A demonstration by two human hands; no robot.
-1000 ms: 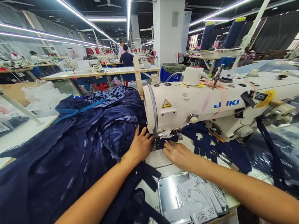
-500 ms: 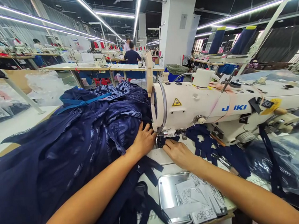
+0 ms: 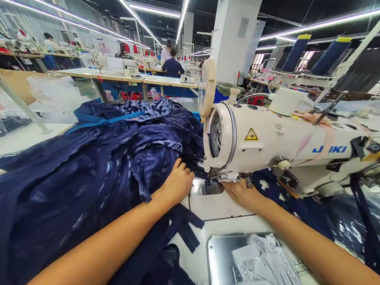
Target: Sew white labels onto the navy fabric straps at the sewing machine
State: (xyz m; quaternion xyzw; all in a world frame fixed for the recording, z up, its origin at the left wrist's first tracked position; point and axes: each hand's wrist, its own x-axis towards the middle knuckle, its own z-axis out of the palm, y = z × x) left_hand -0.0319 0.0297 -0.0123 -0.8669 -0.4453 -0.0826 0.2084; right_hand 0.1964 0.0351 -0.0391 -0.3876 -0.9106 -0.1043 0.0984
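My left hand (image 3: 177,180) is closed on the edge of a heaped navy garment (image 3: 113,165), just left of the sewing machine's needle area. The white sewing machine (image 3: 261,133) stands to the right, its round end cover (image 3: 207,88) swung up. Under its head, the shiny needle plate (image 3: 208,187) and presser foot show with no cloth over most of the plate. My right hand (image 3: 244,195) reaches in beneath the head, right of the needle; its fingertips are partly hidden there. Navy cloth pieces (image 3: 267,185) lie beyond that hand.
A metal tray (image 3: 217,253) of white printed labels (image 3: 263,263) sits in front. Dark straps (image 3: 186,229) hang over the near table edge. Plastic-wrapped goods (image 3: 352,222) lie at right, thread cones (image 3: 330,56) stand behind. People work at other tables farther back.
My view has shifted, so the machine sits farther right. My right hand has moved from the near side of the needle to under the head. The dark cloth beneath the foot no longer shows.
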